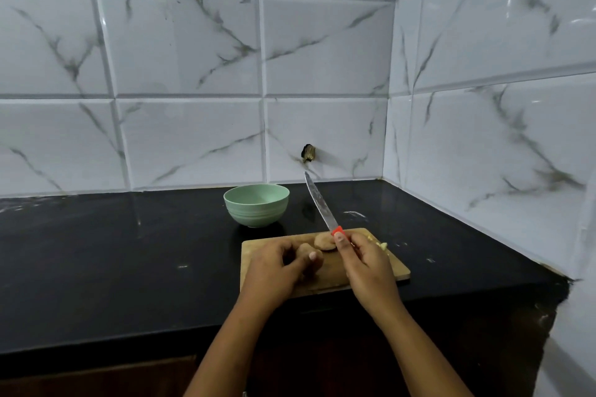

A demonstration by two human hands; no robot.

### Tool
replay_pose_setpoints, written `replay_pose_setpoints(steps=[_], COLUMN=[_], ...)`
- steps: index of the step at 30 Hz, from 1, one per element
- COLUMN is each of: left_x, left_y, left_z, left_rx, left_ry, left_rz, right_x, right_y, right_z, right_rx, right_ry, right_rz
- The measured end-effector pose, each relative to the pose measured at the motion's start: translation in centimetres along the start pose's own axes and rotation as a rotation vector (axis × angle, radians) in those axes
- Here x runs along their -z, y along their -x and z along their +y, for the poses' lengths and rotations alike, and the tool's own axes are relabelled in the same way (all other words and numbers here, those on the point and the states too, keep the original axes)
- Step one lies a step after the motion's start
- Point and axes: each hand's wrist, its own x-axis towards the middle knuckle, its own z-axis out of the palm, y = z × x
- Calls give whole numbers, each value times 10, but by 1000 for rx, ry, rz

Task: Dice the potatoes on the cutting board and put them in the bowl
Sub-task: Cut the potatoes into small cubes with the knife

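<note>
Mint-green bowl (256, 205) w/ ribbed bands. Knife (321, 203): red handle, grey blade. Brown potatoes (323, 241), tan wood cutting board (380, 267). Glossy black surface (113, 251). White wall tiles (190, 48) w/ grey marble veins.

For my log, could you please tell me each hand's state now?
Left hand: holding a brown round potato.
Right hand: holding the long red-handled steel knife.

The right hand (364, 263) hides most of the knife handle (337, 231) (red).

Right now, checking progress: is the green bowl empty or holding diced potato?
Cannot tell fully: the bowl shows a bare inner wall, but its near rim hides the bottom.
</note>
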Motion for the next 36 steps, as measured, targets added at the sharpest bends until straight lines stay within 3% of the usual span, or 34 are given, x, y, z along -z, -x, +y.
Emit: replay_pose_setpoints(steps=[8, 15, 23, 36], left_x=[9, 33, 19, 15], left_y=[-2, 0, 7, 9], left_z=[6, -5, -6, -8], left_rx=[155, 190, 77, 76], left_ry=[-190, -115, -225, -306], left_rz=[75, -204, -22, -9], right_x=[3, 8, 1, -5], right_y=[4, 23, 57, 49], right_z=[3, -11, -32, -37], right_rx=[40, 48, 17, -14], right_ry=[62, 295, 565, 857], right_rz=[-32, -150, -194, -253])
